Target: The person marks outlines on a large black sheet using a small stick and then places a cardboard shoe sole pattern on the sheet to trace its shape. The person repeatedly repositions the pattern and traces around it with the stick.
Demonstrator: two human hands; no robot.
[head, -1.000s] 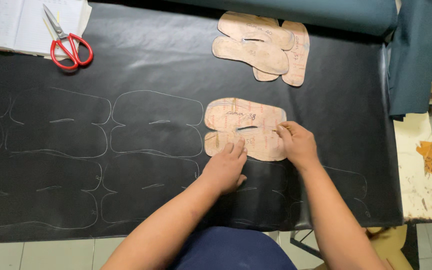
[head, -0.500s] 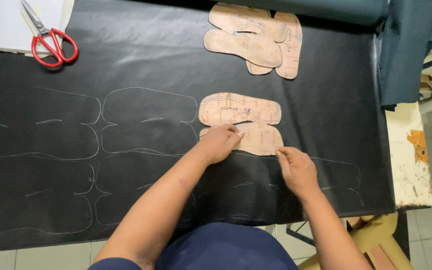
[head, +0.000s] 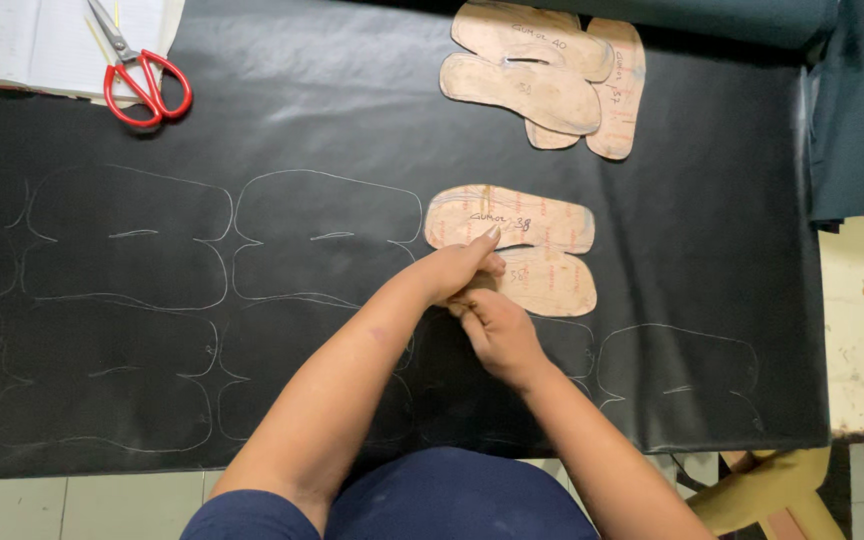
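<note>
A black sheet of leather-like material (head: 652,200) covers the table, marked with pale traced outlines (head: 322,235) well to the left of the fingers. The cardboard sole-shaped pattern (head: 542,250) lies flat on the sheet, directly under and just beyond the fingertips. The left hand (head: 457,268) presses on the pattern's near edge, forefinger stretched out on the card and the other fingers curled under. The right hand (head: 497,330) sits just beneath it, touching it, fingers bunched together; whether they pinch a marking tool I cannot tell.

The step in hand looks like seating the pattern for tracing. The next move seems to call for steady downward pressure so the card does not slide.

A stack of spare patterns (head: 552,75) lies well beyond the fingers, and red-handled scissors (head: 142,80) rest far to their left on white paper (head: 22,45).
</note>
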